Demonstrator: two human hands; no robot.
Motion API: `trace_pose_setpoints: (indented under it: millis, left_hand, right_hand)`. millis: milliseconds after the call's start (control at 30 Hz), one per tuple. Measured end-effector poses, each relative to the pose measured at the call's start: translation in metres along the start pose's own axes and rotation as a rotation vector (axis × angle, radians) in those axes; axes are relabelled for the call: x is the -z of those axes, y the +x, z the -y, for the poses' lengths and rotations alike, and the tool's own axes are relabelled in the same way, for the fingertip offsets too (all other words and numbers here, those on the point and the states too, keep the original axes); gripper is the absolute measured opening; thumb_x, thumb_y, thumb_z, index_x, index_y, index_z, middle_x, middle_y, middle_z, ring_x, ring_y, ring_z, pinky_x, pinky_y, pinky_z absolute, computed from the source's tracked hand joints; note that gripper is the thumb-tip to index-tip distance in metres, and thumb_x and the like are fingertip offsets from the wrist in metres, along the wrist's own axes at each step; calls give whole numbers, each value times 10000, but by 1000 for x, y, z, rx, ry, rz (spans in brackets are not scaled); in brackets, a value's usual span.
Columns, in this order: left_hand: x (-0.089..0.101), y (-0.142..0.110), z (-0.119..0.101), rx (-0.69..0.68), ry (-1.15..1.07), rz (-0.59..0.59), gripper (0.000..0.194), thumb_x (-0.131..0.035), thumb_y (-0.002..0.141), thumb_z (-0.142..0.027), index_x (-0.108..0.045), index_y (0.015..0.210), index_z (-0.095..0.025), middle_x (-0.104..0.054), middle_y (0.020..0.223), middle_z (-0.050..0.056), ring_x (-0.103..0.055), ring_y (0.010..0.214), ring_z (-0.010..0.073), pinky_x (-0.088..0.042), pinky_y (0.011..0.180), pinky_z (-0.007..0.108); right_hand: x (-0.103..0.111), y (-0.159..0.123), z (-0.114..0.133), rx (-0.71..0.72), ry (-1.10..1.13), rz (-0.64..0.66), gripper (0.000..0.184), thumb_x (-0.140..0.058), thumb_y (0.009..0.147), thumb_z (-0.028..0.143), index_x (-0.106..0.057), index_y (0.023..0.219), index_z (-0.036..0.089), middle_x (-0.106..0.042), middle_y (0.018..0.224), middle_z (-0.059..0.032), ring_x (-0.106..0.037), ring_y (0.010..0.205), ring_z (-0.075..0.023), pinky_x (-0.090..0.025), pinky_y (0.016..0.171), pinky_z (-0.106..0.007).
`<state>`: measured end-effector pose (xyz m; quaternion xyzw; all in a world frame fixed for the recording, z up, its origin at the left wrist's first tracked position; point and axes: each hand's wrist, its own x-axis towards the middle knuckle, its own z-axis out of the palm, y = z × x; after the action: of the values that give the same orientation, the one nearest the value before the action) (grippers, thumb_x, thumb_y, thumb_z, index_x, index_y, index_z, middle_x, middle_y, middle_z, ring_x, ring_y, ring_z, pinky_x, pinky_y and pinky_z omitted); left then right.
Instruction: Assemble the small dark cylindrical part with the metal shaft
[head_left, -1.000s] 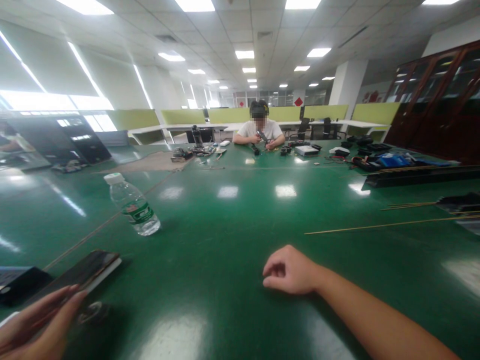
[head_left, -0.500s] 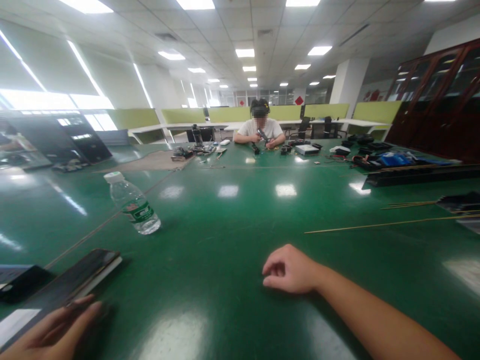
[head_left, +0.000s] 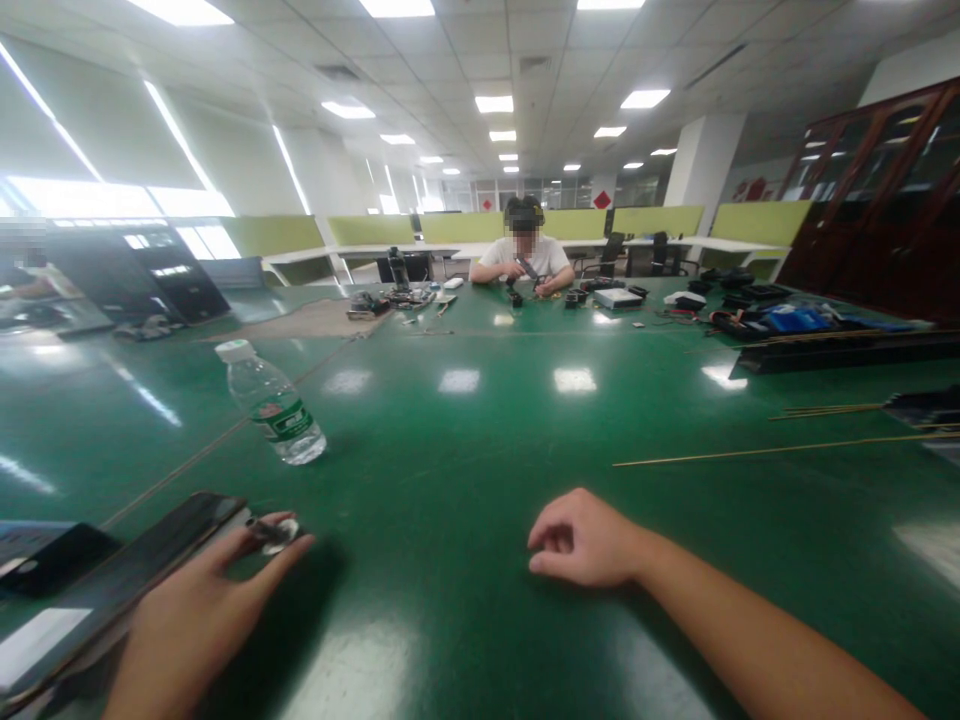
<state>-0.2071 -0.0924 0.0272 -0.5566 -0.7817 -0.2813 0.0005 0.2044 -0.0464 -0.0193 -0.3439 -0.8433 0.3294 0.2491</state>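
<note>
one green worktop (head_left: 450,450), one bottle (head_left: 279,410), one white cap (head_left: 235,350), one small held part (head_left: 277,537), one long dark case (head_left: 161,552), one black box (head_left: 71,556) at the left edge, two people (head_left: 553,262), two red diamonds (head_left: 602,200); thin rods (head_left: 720,455), too bunched to count.

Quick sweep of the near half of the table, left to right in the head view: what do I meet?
Black box → left hand with a small part between its fingers → right hand → small bunch of thin yellowish rods.
</note>
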Motion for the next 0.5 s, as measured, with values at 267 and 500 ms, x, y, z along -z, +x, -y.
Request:
trace_pose_setpoints:
  millis: [267, 500]
  left_hand:
    - [-74, 9, -171, -731, -454, 148, 226, -700, 769, -279, -701, 987, -220, -709, 1051, 44, -657, 976, 211, -511, 914, 343]
    - [-138, -25, -212, -919, -778, 383, 316, -649, 754, -62, -700, 1022, -221, -715, 1029, 47, -655, 984, 188, -504, 948, 338]
  right_hand:
    - [7, 7, -7, -166, 340, -152, 187, -707, 778, 336, -699, 804, 151, -624, 649, -4, -539, 567, -122, -406, 538, -229]
    - [6, 14, -28, -146, 426, -393, 225, -618, 661, 103, -436, 752, 201, -512, 677, 54, -487, 615, -105, -396, 579, -205]
